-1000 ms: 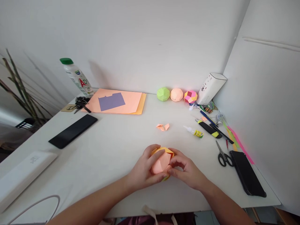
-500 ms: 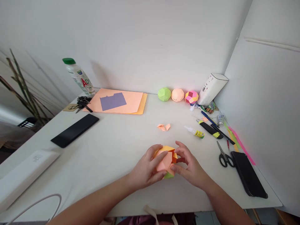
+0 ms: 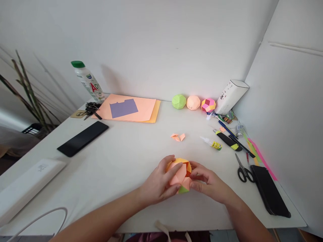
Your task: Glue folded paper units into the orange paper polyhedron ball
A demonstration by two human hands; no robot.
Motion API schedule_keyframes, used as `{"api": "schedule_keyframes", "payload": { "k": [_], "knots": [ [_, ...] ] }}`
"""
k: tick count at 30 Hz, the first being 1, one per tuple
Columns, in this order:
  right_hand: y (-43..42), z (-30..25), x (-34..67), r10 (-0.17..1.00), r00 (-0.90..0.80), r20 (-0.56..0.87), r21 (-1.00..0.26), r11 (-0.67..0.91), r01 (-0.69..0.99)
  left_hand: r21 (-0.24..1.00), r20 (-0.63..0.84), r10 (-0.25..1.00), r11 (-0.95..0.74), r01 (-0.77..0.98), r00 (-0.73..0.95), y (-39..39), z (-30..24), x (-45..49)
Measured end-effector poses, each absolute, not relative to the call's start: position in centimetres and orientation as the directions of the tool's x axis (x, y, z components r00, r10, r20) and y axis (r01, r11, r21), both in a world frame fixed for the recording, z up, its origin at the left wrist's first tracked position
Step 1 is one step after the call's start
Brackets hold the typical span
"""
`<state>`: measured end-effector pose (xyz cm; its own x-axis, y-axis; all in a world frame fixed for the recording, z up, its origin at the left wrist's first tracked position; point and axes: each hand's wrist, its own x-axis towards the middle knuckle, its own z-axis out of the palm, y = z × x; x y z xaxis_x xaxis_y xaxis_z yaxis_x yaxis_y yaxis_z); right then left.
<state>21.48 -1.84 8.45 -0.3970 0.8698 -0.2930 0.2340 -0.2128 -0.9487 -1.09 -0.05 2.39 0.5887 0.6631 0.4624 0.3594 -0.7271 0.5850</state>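
Note:
A folded paper ball (image 3: 180, 174) in peach, orange and green rests at the near middle of the white table (image 3: 126, 158). My left hand (image 3: 157, 181) cups its left side with curled fingers. From the right, my right hand (image 3: 208, 181) pinches the ball with thumb and fingers. Both hands grip it just above the tabletop. Several small peach paper pieces (image 3: 178, 136) lie a little beyond the ball.
Three finished paper balls (image 3: 193, 102) sit by the back wall beside a white box (image 3: 230, 95). Glue (image 3: 212, 143), pens, scissors (image 3: 243, 170) and a black phone (image 3: 270, 191) lie right. Coloured sheets (image 3: 131, 108), a bottle (image 3: 88, 82), keys and another phone (image 3: 83, 138) lie left.
The paper ball has turned in my hands, now showing a green underside. My right fingers shifted from the ball's top down to its right side.

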Motion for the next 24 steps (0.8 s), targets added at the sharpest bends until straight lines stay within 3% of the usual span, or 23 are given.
{"api": "schedule_keyframes", "payload": {
  "k": [4, 10, 24],
  "knots": [
    [-1.9, 7.9, 20.4, 0.861, -0.435, -0.263, -0.964, -0.251, 0.088, 0.601, 0.446, 0.664, -0.719, 0.35, 0.6, -0.2, 2.2, -1.1],
    [-2.1, 7.0, 20.2, 0.887, -0.366, -0.282, -0.956, -0.293, 0.026, 0.627, 0.45, 0.643, -0.722, 0.293, 0.62, -0.3, 1.9, -1.0],
    [-2.4, 6.3, 19.3, 0.908, -0.31, -0.281, -0.933, -0.334, -0.132, 0.5, 0.49, 0.533, -0.82, 0.278, 0.69, 0.0, 1.8, -0.9]
  ]
}}
